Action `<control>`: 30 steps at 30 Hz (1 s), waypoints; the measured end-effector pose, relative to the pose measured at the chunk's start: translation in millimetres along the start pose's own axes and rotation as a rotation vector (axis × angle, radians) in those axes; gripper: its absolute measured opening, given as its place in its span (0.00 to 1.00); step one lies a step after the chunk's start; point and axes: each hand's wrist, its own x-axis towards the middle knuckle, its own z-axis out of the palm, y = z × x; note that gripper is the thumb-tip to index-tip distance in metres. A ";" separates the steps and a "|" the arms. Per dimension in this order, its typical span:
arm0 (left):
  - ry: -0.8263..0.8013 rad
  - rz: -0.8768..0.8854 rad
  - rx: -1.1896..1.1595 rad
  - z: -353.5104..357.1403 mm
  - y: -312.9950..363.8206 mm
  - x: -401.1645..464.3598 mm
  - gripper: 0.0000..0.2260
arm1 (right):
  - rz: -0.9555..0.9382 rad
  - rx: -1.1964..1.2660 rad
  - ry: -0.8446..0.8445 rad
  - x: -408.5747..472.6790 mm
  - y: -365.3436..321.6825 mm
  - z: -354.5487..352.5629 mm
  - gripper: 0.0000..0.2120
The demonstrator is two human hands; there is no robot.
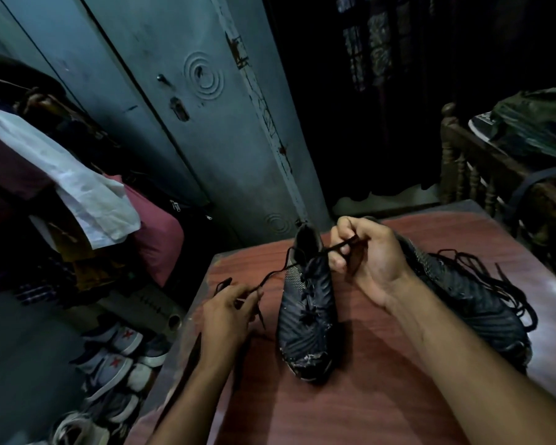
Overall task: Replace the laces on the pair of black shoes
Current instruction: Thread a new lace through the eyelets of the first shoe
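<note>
Your left hand (228,311) pinches one lace end (272,277), and your right hand (363,255) grips the other above the black shoe (305,319) on the table (350,406). Uneven pulling risks unequal ends; loose laces (495,284) draping the second shoe (463,297) may tangle.

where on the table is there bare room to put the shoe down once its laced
Bare wood lies at the near edge of the table, between the two forearms and in front of the laced shoe. A smaller patch runs between the left hand and that shoe. The right side is crowded: the second shoe and loose laces behind the right hand.
</note>
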 end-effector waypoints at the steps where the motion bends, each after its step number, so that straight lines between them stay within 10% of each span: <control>1: 0.007 -0.079 -0.116 2.9 1.7 3.2 0.08 | -0.003 0.014 -0.009 0.4 -0.4 -0.4 0.06; 8: 0.110 -0.339 -0.959 20.2 39.5 20.2 0.06 | -0.063 -0.131 -0.115 9.4 14.5 -11.9 0.06; 21: 0.105 -0.163 -0.843 55.6 24.4 19.3 0.11 | -0.325 -0.904 0.027 13.1 41.8 -18.2 0.16; 26: 0.090 0.040 -0.656 55.5 16.9 16.7 0.13 | -0.512 -1.365 0.134 12.1 52.8 -19.8 0.02; 30: 0.081 0.097 -0.662 55.8 18.7 17.8 0.15 | -0.489 -1.537 -0.018 16.9 63.5 -26.0 0.16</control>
